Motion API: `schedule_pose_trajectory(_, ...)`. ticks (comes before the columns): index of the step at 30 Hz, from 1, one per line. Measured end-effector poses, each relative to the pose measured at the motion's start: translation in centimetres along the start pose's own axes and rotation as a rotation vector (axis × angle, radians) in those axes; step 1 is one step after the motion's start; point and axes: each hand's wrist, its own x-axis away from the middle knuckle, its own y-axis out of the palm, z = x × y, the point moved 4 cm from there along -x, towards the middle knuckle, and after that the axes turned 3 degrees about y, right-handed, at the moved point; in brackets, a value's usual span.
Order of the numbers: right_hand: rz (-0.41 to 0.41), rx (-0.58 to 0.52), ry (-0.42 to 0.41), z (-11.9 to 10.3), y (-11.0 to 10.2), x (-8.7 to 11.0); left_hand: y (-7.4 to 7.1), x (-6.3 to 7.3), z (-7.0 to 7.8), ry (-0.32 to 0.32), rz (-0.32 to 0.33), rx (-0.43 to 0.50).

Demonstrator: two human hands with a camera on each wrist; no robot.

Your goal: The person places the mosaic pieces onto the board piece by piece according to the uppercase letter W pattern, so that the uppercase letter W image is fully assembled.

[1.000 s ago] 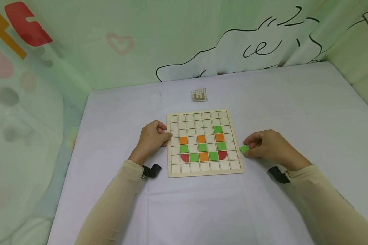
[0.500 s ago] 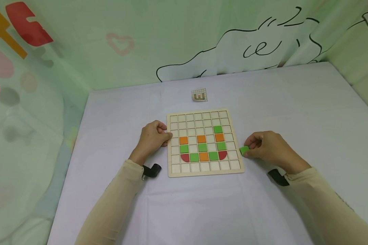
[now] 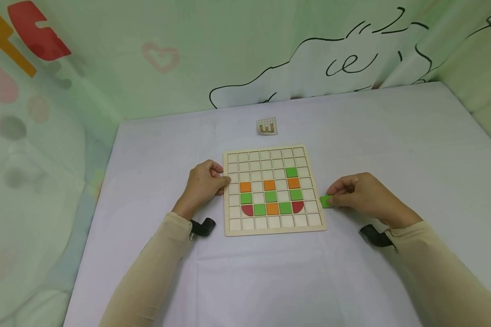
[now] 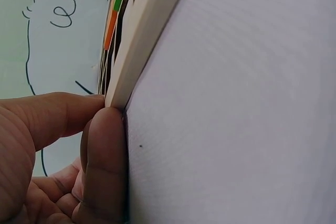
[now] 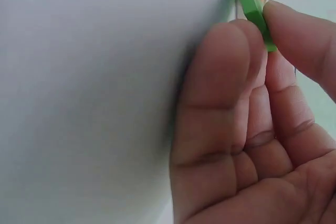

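Observation:
A wooden grid board [image 3: 276,225] lies on the table, with green, orange and red tiles set in some of its squares. My left hand [image 3: 204,184] holds the board's left edge, thumb [image 4: 68,111] on the rim and a fingertip [image 4: 107,129] against its side. Just beyond the right edge, my right hand [image 3: 362,197] pinches a green square tile [image 3: 325,202] between thumb and fingers. In the right wrist view the tile [image 5: 251,9] is tilted, its near end between the fingertips and the thumb [image 5: 299,38].
Behind the board lies a small card [image 3: 267,126] printed with a coloured grid pattern. White cloth [image 3: 262,281] covers the table. A pale green printed curtain [image 3: 180,68] hangs along the back and left side.
The green tile in my right hand has turned, its sides now more nearly in line with the board's edge. My left hand stays on the board, and the set tiles are unchanged.

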Motion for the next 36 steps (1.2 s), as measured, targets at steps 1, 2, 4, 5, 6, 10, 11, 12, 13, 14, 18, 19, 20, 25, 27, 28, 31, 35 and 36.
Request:
schedule_pose_trajectory(1, -0.001, -0.007, 0.001, 0.0, -0.1, 0.0, 0.0, 0.0, 0.0, 0.003, 0.000, 0.001)
schedule_pose_trajectory(2, 0.000, -0.015, 0.002, -0.1, -0.3, 0.0, 0.0, 0.0, 0.0, 0.006, -0.001, 0.001)
schedule_pose_trajectory(4, 0.002, -0.041, 0.001, -0.1, -0.5, -0.2, 0.0, 0.0, -0.1, 0.010, -0.002, 0.001)
schedule_pose_trajectory(5, 0.000, -0.058, -0.001, -0.2, -0.6, -0.3, 0.0, 0.0, -0.1, 0.012, -0.002, 0.000)
schedule_pose_trajectory(6, -0.001, -0.072, -0.005, -0.4, -0.6, -0.4, 0.0, -0.1, -0.2, 0.013, -0.001, 0.001)
schedule_pose_trajectory(10, -0.020, -0.139, -0.012, -1.1, -0.6, -0.8, -0.1, -0.1, -0.2, 0.010, -0.003, 0.001)
schedule_pose_trajectory(11, -0.026, -0.154, -0.014, -1.4, -0.5, -1.0, -0.1, -0.1, -0.2, 0.009, -0.003, 0.001)
schedule_pose_trajectory(12, -0.030, -0.164, -0.016, -1.7, -0.5, -1.1, -0.1, -0.1, -0.2, 0.008, -0.004, 0.002)
schedule_pose_trajectory(13, -0.035, -0.177, -0.017, -2.0, -0.4, -1.3, 0.0, -0.1, -0.2, 0.008, -0.004, 0.002)
schedule_pose_trajectory(14, -0.038, -0.188, -0.024, -2.3, -0.3, -1.5, 0.0, -0.1, -0.2, 0.007, -0.004, 0.003)
schedule_pose_trajectory(18, -0.049, -0.225, -0.040, -3.6, 0.1, -2.1, 0.0, 0.0, -0.1, 0.006, -0.003, 0.002)
schedule_pose_trajectory(19, -0.051, -0.234, -0.044, -3.9, 0.2, -2.2, 0.0, 0.0, -0.1, 0.007, -0.003, 0.002)
schedule_pose_trajectory(20, -0.054, -0.244, -0.047, -4.1, 0.3, -2.4, 0.0, 0.0, -0.1, 0.006, -0.003, 0.001)
schedule_pose_trajectory(25, -0.066, -0.300, -0.050, -5.3, 0.9, -3.2, 0.0, 0.0, -0.1, 0.007, -0.001, 0.003)
schedule_pose_trajectory(27, -0.069, -0.315, -0.053, -5.7, 1.1, -3.5, 0.0, 0.0, -0.1, 0.009, -0.002, 0.004)
schedule_pose_trajectory(28, -0.070, -0.322, -0.055, -5.9, 1.3, -3.7, 0.0, 0.0, -0.1, 0.010, -0.001, 0.005)
schedule_pose_trajectory(31, -0.079, -0.348, -0.059, -6.4, 1.7, -4.2, 0.0, 0.0, -0.1, 0.010, -0.002, 0.011)
schedule_pose_trajectory(35, -0.093, -0.377, -0.060, -7.2, 2.3, -4.8, 0.0, 0.0, -0.1, 0.008, 0.000, 0.013)
schedule_pose_trajectory(36, -0.097, -0.381, -0.059, -7.4, 2.5, -5.0, 0.0, 0.0, -0.1, 0.007, -0.001, 0.012)
